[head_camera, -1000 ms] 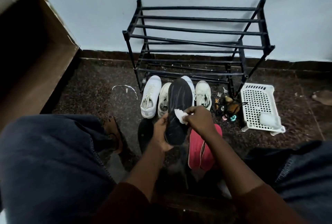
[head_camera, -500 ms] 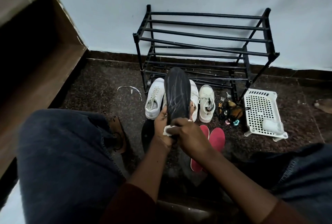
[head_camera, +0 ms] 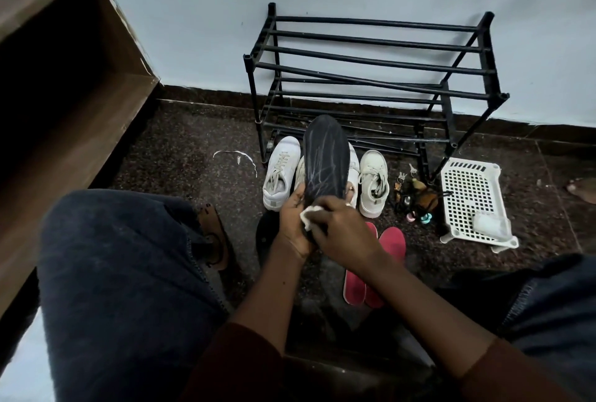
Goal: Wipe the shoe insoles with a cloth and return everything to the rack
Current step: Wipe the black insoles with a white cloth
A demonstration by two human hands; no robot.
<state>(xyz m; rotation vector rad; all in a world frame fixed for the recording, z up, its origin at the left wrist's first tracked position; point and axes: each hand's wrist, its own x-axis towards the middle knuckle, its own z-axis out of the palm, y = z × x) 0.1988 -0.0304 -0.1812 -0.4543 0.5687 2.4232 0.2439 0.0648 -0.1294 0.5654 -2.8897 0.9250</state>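
At my far left a brown wooden cabinet (head_camera: 64, 95) stands against the pale wall (head_camera: 193, 14), and my left knee (head_camera: 122, 272) in dark denim fills the lower corner. A thin white strip (head_camera: 237, 156) lies curled on the speckled floor (head_camera: 180, 150), and a brown sandal (head_camera: 214, 237) shows just beside that knee. A second black insole (head_camera: 264, 237) lies flat on the floor, partly under my left wrist. The black rack (head_camera: 371, 79) stands against the wall. The white sneakers (head_camera: 280, 172) sit in a row just in front of it, the middle ones mostly hidden behind what I hold. Two red insoles (head_camera: 383, 253) lie side by side on the floor, partly under my right forearm. Further right is a small heap of keys and trinkets (head_camera: 416, 198), then a white perforated basket (head_camera: 467, 195) with a pale bundle (head_camera: 490, 224) resting on its near corner.

My left grip (head_camera: 295, 224) curls round the heel end of the black insole (head_camera: 325, 159) from the left and holds it up, toe towards the rack. My right grip (head_camera: 342, 227) comes across from the right, pinching a small white cloth (head_camera: 309, 216) against the insole's lower face. The cloth sits between the two grips, and together they cover the heel.

The insole is dark and matte with a rounded toe, and pale streaks run lengthwise down its face.
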